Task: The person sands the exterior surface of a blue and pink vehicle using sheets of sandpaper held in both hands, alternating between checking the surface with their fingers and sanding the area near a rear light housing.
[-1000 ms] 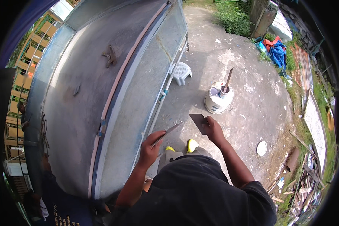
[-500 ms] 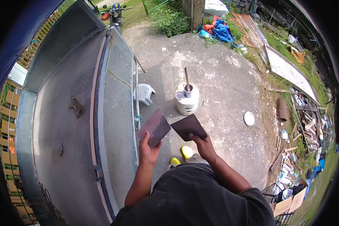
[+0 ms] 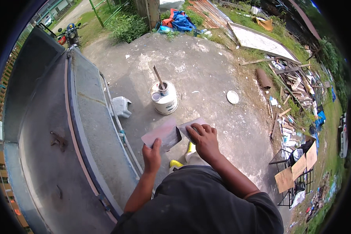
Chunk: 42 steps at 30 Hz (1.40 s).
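Observation:
In front of my waist I hold two thin, flat, rectangular plates, one in each hand. The left plate point(image 3: 159, 133) has a pinkish smeared face turned up and a darker edge; my left hand point(image 3: 152, 157) grips its lower part with the thumb on top. My right hand point(image 3: 205, 143) is closed over the right plate point(image 3: 183, 128), its fingers across the upper face, so much of that plate is hidden. The plates' inner edges meet or overlap; I cannot tell which. Beyond them stands a white bucket point(image 3: 167, 106) carrying an open tin point(image 3: 163, 92) with a stick point(image 3: 158, 76) in it.
On my left runs a long grey metal truck bed point(image 3: 39, 167) with a pipe rail point(image 3: 117, 117). A white plastic stool point(image 3: 121, 107) sits beside it. A round white lid point(image 3: 233, 97) lies on the concrete. Scrap wood point(image 3: 296, 84) and cardboard point(image 3: 299, 166) line the right side.
My hands have come together, bringing the plates' edges to each other. The right plate has turned from its dark face to a paler one, with my fingers now over it. The view has swung right.

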{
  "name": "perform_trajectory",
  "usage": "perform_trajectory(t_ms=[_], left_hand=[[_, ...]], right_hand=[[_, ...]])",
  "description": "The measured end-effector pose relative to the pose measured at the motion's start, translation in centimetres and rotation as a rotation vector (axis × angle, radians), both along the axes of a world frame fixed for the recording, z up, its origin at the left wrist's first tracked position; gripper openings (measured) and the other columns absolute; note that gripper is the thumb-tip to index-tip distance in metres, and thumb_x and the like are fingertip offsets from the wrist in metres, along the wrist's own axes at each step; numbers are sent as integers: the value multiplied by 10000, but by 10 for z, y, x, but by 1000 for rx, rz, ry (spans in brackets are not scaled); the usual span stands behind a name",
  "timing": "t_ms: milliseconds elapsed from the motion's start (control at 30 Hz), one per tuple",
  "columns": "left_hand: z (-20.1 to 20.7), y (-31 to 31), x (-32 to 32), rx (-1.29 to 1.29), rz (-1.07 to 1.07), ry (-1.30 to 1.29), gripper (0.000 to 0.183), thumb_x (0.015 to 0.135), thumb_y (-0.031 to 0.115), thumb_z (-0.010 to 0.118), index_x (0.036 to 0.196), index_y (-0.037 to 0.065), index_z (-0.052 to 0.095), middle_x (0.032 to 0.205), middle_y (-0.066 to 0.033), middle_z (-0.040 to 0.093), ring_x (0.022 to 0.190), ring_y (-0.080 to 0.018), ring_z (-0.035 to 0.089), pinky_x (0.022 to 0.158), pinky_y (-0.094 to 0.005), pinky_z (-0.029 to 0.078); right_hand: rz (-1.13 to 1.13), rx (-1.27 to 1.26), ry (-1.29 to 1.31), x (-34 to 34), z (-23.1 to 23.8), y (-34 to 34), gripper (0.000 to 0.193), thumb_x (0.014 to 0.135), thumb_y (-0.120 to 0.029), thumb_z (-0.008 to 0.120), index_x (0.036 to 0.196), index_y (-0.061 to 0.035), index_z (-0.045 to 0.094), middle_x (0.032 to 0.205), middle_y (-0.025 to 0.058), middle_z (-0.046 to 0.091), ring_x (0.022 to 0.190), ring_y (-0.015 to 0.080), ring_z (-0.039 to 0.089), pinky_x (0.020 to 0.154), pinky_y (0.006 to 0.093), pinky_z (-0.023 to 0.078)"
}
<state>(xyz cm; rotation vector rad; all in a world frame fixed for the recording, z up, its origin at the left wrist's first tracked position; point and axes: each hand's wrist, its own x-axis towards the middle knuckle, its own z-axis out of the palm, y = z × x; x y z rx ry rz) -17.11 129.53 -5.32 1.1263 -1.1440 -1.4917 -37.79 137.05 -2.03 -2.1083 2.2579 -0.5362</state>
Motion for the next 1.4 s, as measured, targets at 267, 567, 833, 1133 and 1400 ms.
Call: perform_trajectory(t_ms=[267, 567, 833, 1133, 1400], left_hand=[[-15, -3, -1, 182, -21, 242, 271, 962, 169, 621, 1173, 3, 587, 1089, -84, 646, 974, -153, 617, 857, -301, 493], [-50, -26, -48, 337, -114, 289, 480, 921, 246, 674, 1335, 123, 464, 1233, -67, 578, 1121, -199, 587, 930, -397, 482], [-50, -21, -172, 425, -110, 605, 612, 968, 141, 506, 1523, 183, 253, 1411, -93, 446, 1306, -252, 457, 1078, -473, 357], [-50, -8, -292, -647, 149, -582, 512, 945, 59, 522, 1420, -19, 346, 1377, -233, 419, 1324, -430, 368, 1095, -476, 316], [-22, 18, -326, -801, -188, -630, 421, 974, 223, 554, 1362, 83, 470, 1286, -191, 514, 1177, -384, 527, 984, -461, 436]], right_hand=[[-317, -166, -851, -29, -62, 22, 469, 813, 34, 547, 1272, -61, 556, 1176, 100, 588, 1072, 272, 550, 912, 363, 434], [-148, -36, -1878, -8, -35, 22, 400, 1000, -206, 557, 1349, -17, 502, 1221, 39, 606, 1123, 121, 523, 987, 280, 391], [110, -62, -1425, -77, -26, -10, 451, 1045, -296, 459, 1406, -35, 393, 1205, 55, 505, 1102, 134, 453, 959, 296, 385], [-55, -24, -1530, -206, -15, -16, 472, 1043, -355, 447, 1295, 34, 533, 1115, 76, 619, 1019, 154, 552, 923, 297, 432], [-272, -39, -1825, -274, -33, -2, 486, 1020, -395, 483, 1271, 19, 525, 1162, 98, 606, 1029, 165, 559, 888, 309, 446]])
